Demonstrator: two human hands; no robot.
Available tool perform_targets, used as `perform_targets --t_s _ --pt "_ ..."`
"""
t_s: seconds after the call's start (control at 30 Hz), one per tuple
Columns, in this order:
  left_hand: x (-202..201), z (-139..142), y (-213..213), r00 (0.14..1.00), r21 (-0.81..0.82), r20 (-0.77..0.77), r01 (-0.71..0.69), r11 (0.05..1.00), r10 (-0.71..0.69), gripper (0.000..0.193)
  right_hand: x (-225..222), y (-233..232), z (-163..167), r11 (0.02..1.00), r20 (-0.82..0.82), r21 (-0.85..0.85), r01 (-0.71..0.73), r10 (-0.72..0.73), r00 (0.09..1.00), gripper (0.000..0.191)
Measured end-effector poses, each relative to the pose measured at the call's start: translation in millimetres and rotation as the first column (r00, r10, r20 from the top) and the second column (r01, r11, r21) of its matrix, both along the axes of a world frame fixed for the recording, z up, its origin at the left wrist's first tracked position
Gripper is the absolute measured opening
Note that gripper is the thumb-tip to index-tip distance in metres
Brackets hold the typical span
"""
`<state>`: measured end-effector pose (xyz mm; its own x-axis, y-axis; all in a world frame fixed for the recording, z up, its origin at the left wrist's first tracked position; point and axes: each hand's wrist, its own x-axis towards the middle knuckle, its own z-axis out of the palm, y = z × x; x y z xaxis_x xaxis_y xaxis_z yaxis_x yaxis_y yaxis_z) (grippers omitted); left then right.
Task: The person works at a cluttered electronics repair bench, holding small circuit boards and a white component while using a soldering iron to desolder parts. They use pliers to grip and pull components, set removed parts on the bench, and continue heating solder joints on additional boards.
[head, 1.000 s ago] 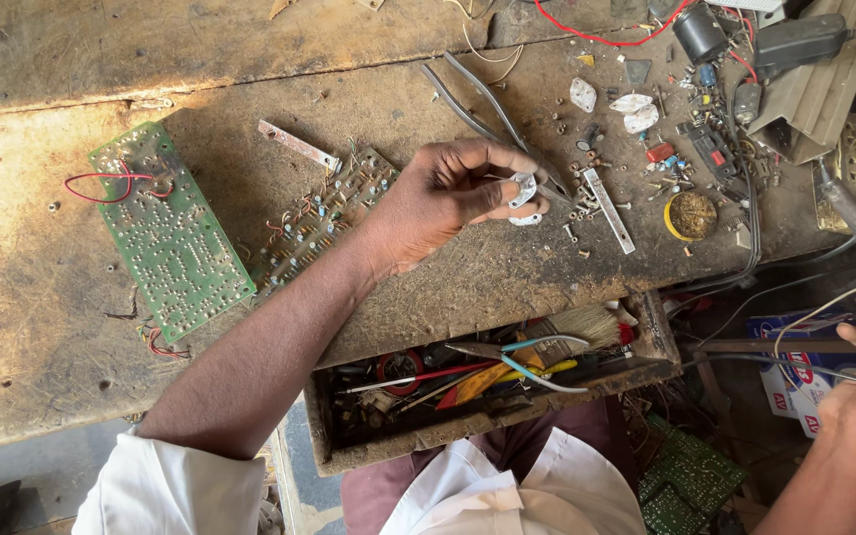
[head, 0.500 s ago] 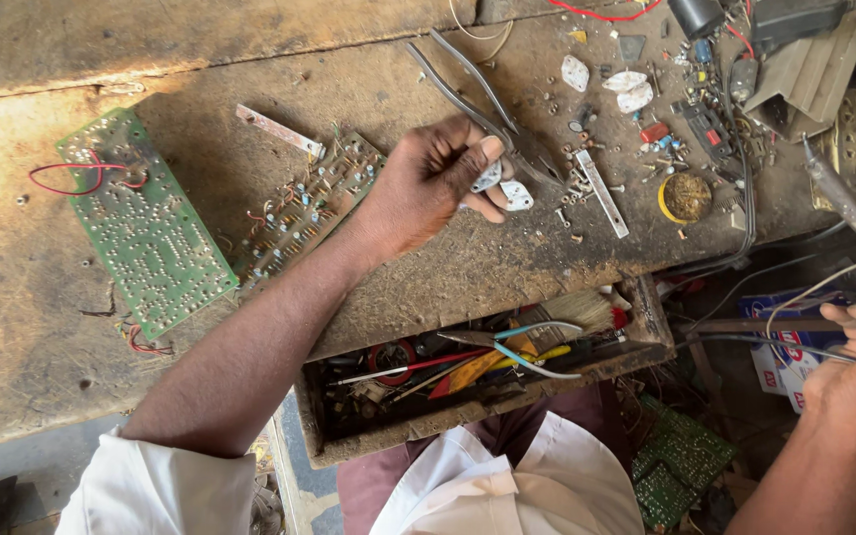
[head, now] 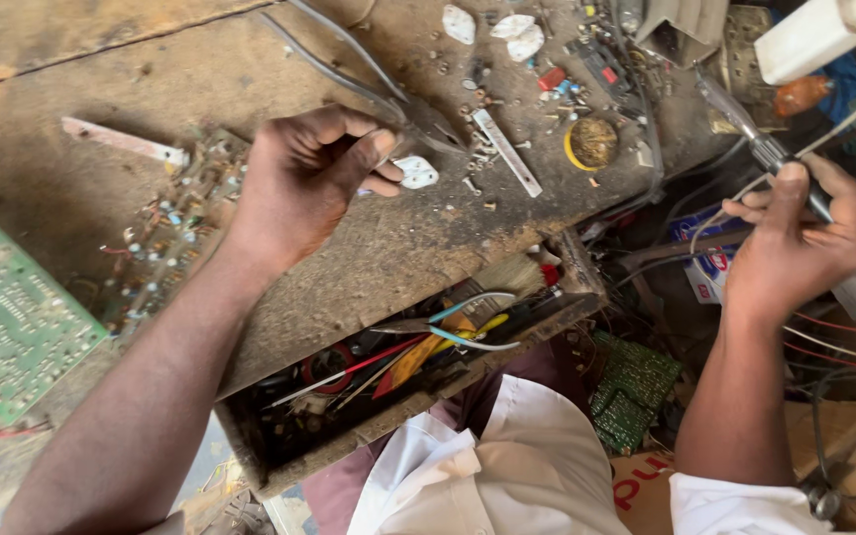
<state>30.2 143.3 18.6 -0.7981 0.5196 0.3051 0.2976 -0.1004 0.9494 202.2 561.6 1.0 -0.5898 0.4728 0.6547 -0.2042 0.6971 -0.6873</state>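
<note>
Grip of left hand (head: 309,178) pinches a small white piece (head: 415,171); right hand (head: 795,248) clasps a soldering iron (head: 760,144).

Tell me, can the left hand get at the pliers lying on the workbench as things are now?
Probably yes. The left hand is curled around a small white piece, right beside the pliers, and nothing lies between them. The small piece occupies its fingers, though, so it may have to drop it first.

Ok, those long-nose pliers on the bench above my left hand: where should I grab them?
Probably the two thin handles, which splay up and away across the bare bench. The pliers lie flat, nose tucked behind the left hand, so come from above, behind the pivot, and pinch both handles together.
</note>
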Motion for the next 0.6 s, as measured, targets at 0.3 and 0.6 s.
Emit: perform_targets --t_s 0.3,0.6 --pt "0.6 10.5 -7.9 0.993 0.016 -0.017 0.113 0.993 -0.113 0.038 -55.8 -16.1 -10.2 0.895 0.024 0.433 0.112 -0.136 0.99 0.017" --pt "-5.0 2.7 -2.5 0.994 -0.022 0.013 0.111 0.994 -0.111 0.038 -54.8 -50.1 -0.3 0.68 -0.034 0.714 0.167 -0.204 0.978 0.027"
